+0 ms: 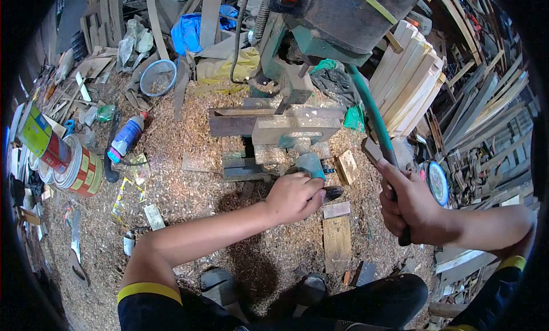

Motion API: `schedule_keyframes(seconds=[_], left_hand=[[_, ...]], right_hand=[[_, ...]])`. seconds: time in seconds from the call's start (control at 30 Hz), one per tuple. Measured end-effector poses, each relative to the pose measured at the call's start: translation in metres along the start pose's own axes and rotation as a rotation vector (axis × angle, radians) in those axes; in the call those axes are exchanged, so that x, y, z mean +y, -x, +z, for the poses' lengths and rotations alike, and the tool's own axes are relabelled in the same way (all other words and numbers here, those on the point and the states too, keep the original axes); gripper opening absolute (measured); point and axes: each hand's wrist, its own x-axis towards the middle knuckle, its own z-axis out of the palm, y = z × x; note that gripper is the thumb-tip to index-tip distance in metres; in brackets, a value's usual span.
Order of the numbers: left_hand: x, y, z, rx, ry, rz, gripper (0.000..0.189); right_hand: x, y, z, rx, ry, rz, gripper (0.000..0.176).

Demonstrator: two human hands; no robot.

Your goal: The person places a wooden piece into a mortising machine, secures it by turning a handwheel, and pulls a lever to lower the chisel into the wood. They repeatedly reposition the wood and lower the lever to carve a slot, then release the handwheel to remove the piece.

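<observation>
A shaving-strewn floor (189, 188) spreads under the dark machine head (349, 22), which looks far too heavy to shift by hand. Below its left half sits the metal base (243, 169), rigid and probably solid under load.

The long green lever (369, 102) slants down from the head, past the base's right edge. It looks stiff and should bear a firm pull; its lower end gives the most leverage, and the right grip (413, 205) is wrapped around it there.

The pale wooden piece (294, 131) lies across the base, set back from the near edge, in front of a darker board (220, 124). It seems stiff, of moderate weight and not fragile, though dust may make its faces slick. Its two bare ends, clear of the middle, are the best places to take hold.

A green clamp (310, 164) stands just on the near side of the piece. By it, the left grip (294, 198) is curled closed about a dark handle (333, 192), likely smooth, so best held whole-handed.

Smallest is a flat block (373, 150) at the right index finger; whether it is held, I cannot tell.
</observation>
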Motion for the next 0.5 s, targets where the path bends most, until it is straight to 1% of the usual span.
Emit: schedule_keyframes(seconds=[0.07, 0.1, 0.13, 0.2, 0.23, 0.27, 0.33, 0.4, 0.47, 0.5], left_hand=[[0.0, -0.003, 0.004, 0.003, -0.021, 0.001, 0.026], [0.0, -0.004, 0.002, 0.001, -0.011, 0.033, 0.028], [-0.003, -0.005, 0.0, 0.01, -0.011, 0.059, 0.029], [-0.008, -0.005, -0.002, -0.014, -0.019, 0.066, 0.031], [-0.005, -0.005, 0.0, 0.016, 0.006, 0.059, 0.031], [-0.003, -0.007, 0.001, 0.048, 0.027, 0.062, 0.032], [-0.002, -0.007, 0.001, 0.061, 0.038, 0.051, 0.031], [0.001, -0.006, 0.003, 0.081, 0.081, -0.004, 0.03], [0.004, -0.008, 0.003, 0.075, 0.105, -0.008, 0.028], [0.002, -0.008, 0.005, 0.102, 0.113, -0.002, 0.028]], right_hand=[[0.016, -0.013, 0.006, 0.046, -0.018, -0.05, 0.049], [0.034, -0.031, 0.016, 0.015, -0.008, -0.134, 0.046], [0.043, -0.04, 0.021, 0.069, 0.001, -0.175, 0.048], [0.049, -0.043, 0.015, 0.029, -0.036, -0.205, 0.051], [0.048, -0.04, 0.009, 0.0, 0.022, -0.222, 0.053], [0.051, -0.043, 0.011, 0.008, 0.018, -0.224, 0.053], [0.062, -0.053, 0.02, 0.122, -0.07, -0.425, 0.053], [0.076, -0.062, 0.02, 0.109, -0.03, -0.413, 0.05], [0.096, -0.087, 0.032, 0.148, -0.015, -0.608, 0.046], [0.1, -0.094, 0.036, 0.121, -0.002, -0.6, 0.043]])
